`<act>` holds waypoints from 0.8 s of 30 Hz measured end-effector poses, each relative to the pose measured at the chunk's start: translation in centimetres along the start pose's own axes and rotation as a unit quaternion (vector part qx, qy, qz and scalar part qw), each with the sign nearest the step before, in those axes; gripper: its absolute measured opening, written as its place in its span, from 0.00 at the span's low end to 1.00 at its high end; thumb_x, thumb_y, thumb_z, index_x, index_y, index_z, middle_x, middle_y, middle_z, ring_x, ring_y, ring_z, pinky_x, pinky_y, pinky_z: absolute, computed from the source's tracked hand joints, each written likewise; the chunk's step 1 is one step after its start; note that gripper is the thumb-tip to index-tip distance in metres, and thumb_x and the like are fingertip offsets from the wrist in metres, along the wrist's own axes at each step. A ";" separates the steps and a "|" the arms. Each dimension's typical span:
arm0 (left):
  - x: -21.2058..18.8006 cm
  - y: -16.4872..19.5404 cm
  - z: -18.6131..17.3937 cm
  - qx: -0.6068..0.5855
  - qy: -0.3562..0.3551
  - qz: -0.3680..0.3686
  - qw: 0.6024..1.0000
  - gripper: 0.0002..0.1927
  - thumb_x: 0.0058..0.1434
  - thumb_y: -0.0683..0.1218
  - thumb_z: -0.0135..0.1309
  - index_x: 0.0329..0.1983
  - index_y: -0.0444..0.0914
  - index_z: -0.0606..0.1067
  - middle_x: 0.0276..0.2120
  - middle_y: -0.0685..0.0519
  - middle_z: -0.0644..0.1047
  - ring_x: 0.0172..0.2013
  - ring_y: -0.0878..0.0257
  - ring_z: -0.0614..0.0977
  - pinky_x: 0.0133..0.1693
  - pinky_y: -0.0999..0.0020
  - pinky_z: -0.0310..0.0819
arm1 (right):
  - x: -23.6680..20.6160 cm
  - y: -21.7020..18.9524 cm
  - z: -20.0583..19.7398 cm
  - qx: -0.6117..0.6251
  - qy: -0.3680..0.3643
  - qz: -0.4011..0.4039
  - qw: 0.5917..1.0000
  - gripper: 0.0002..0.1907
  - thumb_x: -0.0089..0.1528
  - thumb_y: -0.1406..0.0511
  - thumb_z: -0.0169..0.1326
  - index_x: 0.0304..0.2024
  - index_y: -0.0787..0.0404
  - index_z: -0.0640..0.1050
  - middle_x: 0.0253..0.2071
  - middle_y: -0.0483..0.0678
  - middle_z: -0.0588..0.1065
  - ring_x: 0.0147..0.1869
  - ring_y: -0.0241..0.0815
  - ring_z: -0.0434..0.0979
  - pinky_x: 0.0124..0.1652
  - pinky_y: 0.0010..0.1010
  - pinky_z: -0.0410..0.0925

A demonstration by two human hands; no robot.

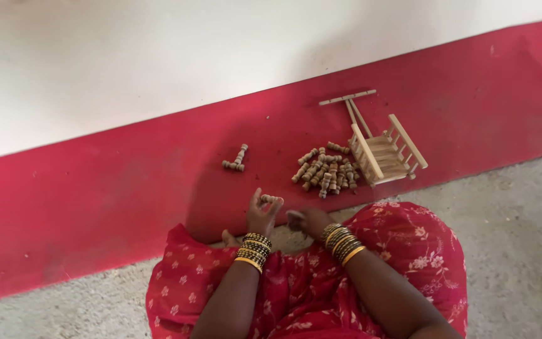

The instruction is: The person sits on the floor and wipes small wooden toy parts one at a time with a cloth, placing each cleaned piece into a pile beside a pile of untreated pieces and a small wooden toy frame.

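Note:
My left hand (260,215) is raised over the red floor band, pinching a small turned wooden peg (271,199) between thumb and fingertips. My right hand (308,221) sits just to its right with the fingers curled; whether it holds anything is hidden. Both wrists carry stacks of gold and black bangles. A heap of several similar wooden pegs (325,171) lies ahead of my right hand. Two pegs (236,160) lie apart, farther left. A small wooden cart with slatted sides (384,154) stands to the right of the heap.
A red painted band (95,194) runs diagonally along the foot of a white wall (158,56). Grey rough floor (509,238) lies to the right and below. My knees in red flowered cloth (409,245) fill the lower middle.

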State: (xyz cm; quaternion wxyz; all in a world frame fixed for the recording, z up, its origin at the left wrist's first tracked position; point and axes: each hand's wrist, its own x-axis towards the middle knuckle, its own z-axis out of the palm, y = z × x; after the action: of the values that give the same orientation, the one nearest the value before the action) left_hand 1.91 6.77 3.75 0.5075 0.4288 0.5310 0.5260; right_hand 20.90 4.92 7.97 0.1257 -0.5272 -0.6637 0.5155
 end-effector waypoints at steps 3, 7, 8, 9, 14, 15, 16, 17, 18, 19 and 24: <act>3.1 -0.2 3.2 0.186 -0.024 -0.045 0.981 0.55 0.52 0.61 0.66 0.75 0.30 0.55 0.53 0.47 0.75 0.55 0.58 0.77 0.55 0.61 0.76 | 1.2 1.2 -1.8 -0.013 -0.053 0.024 0.998 0.17 0.66 0.54 0.54 0.46 0.60 0.81 0.42 0.51 0.84 0.41 0.40 0.84 0.45 0.35 0.76; 7.9 0.9 10.3 0.190 -0.091 -0.045 0.977 0.58 0.52 0.63 0.67 0.73 0.25 0.52 0.52 0.39 0.80 0.58 0.53 0.79 0.60 0.61 0.72 | 3.3 3.4 -3.6 0.004 -0.112 0.028 0.993 0.18 0.65 0.55 0.56 0.49 0.62 0.78 0.44 0.53 0.82 0.44 0.44 0.83 0.48 0.38 0.77; 8.8 1.1 12.5 0.177 -0.094 -0.060 0.978 0.58 0.51 0.63 0.67 0.72 0.25 0.53 0.54 0.39 0.79 0.58 0.52 0.79 0.59 0.60 0.74 | 3.8 4.3 -3.9 0.015 -0.095 0.013 0.995 0.20 0.65 0.55 0.57 0.51 0.62 0.76 0.45 0.53 0.81 0.45 0.44 0.83 0.49 0.38 0.76; 9.6 1.3 14.5 0.163 -0.097 -0.074 0.979 0.58 0.50 0.63 0.67 0.72 0.25 0.54 0.56 0.38 0.77 0.59 0.50 0.79 0.59 0.58 0.75 | 4.3 5.2 -4.0 0.025 -0.078 -0.002 0.997 0.22 0.64 0.55 0.59 0.53 0.62 0.74 0.47 0.54 0.80 0.46 0.44 0.82 0.51 0.38 0.74; 12.5 1.3 21.6 0.187 -0.121 -0.068 0.972 0.55 0.55 0.68 0.60 0.75 0.32 0.55 0.65 0.32 0.67 0.66 0.47 0.71 0.62 0.55 0.69 | 6.0 8.5 -4.7 -0.034 -0.068 -0.089 0.993 0.21 0.58 0.61 0.59 0.50 0.64 0.77 0.44 0.55 0.81 0.42 0.46 0.83 0.43 0.40 0.78; 13.1 1.1 21.9 0.188 -0.119 -0.055 0.973 0.54 0.58 0.69 0.58 0.76 0.33 0.56 0.68 0.31 0.63 0.68 0.47 0.67 0.63 0.54 0.68 | 6.1 8.6 -4.8 -0.059 -0.053 -0.127 0.989 0.21 0.57 0.62 0.60 0.50 0.65 0.77 0.44 0.56 0.81 0.42 0.47 0.81 0.42 0.40 0.77; 13.9 0.8 21.7 0.220 -0.103 -0.048 0.969 0.53 0.58 0.70 0.57 0.76 0.34 0.57 0.69 0.33 0.63 0.68 0.46 0.67 0.64 0.54 0.67 | 6.2 8.5 -5.0 -0.024 -0.069 -0.089 0.993 0.19 0.60 0.60 0.59 0.49 0.64 0.78 0.43 0.56 0.82 0.41 0.45 0.82 0.42 0.39 0.76; 14.8 0.6 21.1 0.253 -0.085 -0.040 0.963 0.53 0.57 0.70 0.56 0.76 0.35 0.57 0.71 0.35 0.62 0.68 0.46 0.68 0.64 0.54 0.67 | 6.2 8.3 -5.1 0.010 -0.086 -0.052 0.995 0.18 0.62 0.58 0.58 0.49 0.64 0.78 0.41 0.55 0.82 0.40 0.44 0.83 0.42 0.39 0.76; 15.7 0.3 20.4 0.285 -0.068 -0.033 0.955 0.52 0.57 0.71 0.55 0.76 0.36 0.57 0.72 0.37 0.62 0.68 0.46 0.68 0.64 0.54 0.66 | 6.2 7.9 -5.2 0.044 -0.102 -0.015 0.994 0.18 0.65 0.56 0.57 0.48 0.63 0.79 0.40 0.54 0.83 0.38 0.42 0.83 0.43 0.38 0.76; 16.9 0.2 19.2 0.339 -0.037 -0.016 0.940 0.52 0.58 0.70 0.57 0.75 0.35 0.57 0.72 0.36 0.61 0.70 0.45 0.64 0.66 0.52 0.62 | 6.2 7.4 -5.4 0.037 -0.109 -0.016 0.993 0.17 0.65 0.57 0.57 0.48 0.62 0.79 0.40 0.54 0.83 0.37 0.41 0.83 0.42 0.37 0.76; 21.4 0.9 9.6 0.553 0.091 -0.054 0.826 0.56 0.53 0.70 0.62 0.76 0.37 0.55 0.72 0.35 0.59 0.74 0.42 0.55 0.72 0.53 0.53 | 6.7 5.1 -5.9 0.061 -0.131 0.001 0.989 0.15 0.64 0.60 0.55 0.49 0.61 0.78 0.39 0.51 0.83 0.35 0.40 0.84 0.39 0.36 0.77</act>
State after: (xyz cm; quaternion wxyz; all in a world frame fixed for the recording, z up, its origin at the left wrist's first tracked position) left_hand 8.85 29.19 3.44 0.1620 0.5588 0.7989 0.1524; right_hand 25.24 13.34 3.86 0.0691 -0.4470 -0.6412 0.6199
